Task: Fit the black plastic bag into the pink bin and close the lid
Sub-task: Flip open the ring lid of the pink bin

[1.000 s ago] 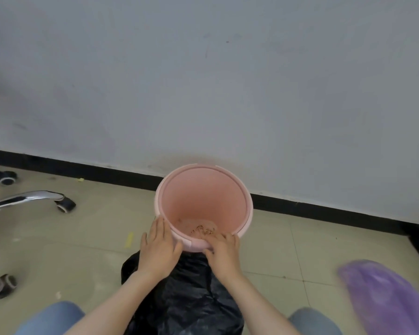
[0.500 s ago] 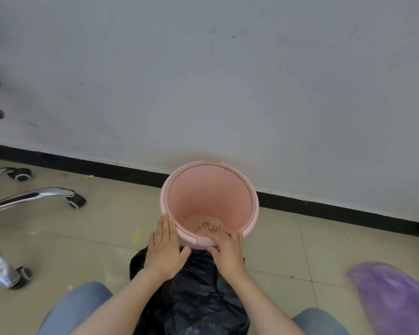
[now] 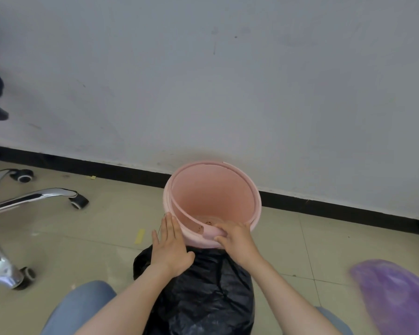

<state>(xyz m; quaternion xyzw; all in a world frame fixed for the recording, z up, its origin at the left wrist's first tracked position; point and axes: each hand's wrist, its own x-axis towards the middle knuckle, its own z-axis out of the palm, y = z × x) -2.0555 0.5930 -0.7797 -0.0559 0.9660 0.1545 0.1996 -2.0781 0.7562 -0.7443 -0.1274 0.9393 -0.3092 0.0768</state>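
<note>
The pink bin (image 3: pixel 228 189) stands on the floor against the wall, open at the top, with brown crumbs at its bottom. A pink ring (image 3: pixel 179 213) sits at its rim, tilted, its near-left side raised off the edge. My right hand (image 3: pixel 235 238) pinches the near part of that ring. My left hand (image 3: pixel 171 245) lies flat with fingers straight against the bin's left outer wall. The crumpled black plastic bag (image 3: pixel 203 293) lies on the floor between my knees, just in front of the bin and under both wrists.
A chrome office-chair base (image 3: pixel 29 199) with castors stands at the left. A purple plastic bag (image 3: pixel 394 301) lies at the lower right. A black skirting strip runs along the wall behind the bin. My knees in jeans frame the bottom edge.
My right hand has closed on the ring at the rim and lifted its near-left side off the bin. The view has shifted so the chair base shows more.
</note>
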